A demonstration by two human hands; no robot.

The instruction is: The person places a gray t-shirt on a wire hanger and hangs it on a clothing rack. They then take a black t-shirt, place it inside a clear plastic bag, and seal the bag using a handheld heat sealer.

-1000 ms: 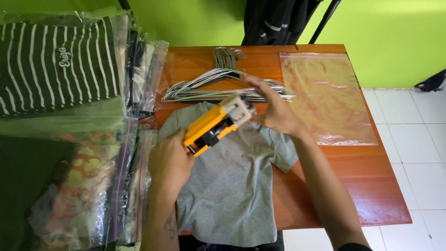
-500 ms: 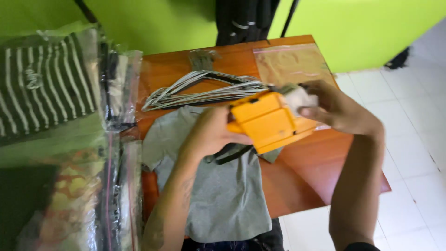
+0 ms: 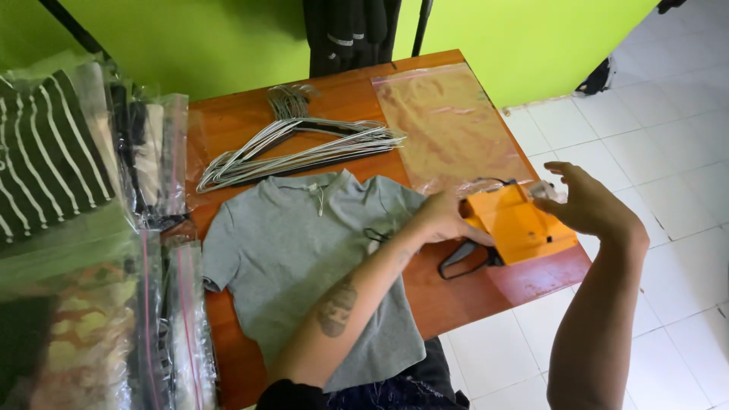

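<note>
- Left hand (image 3: 440,220) grips the orange tool (image 3: 520,228); right hand (image 3: 588,205) — fingers loose — touches its far end.
- Grey shirt (image 3: 304,258) lies flat beside the grip — not yet in the bag (image 3: 448,125).

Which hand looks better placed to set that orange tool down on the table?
Probably the left hand: it grips the orange tool just above the table. The right hand only touches its far end, fingers open.

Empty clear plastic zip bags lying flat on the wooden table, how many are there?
1: the empty clear plastic zip bag lies flat at the wooden table's far right, beyond the orange tool. Filled bags stack left.
</note>
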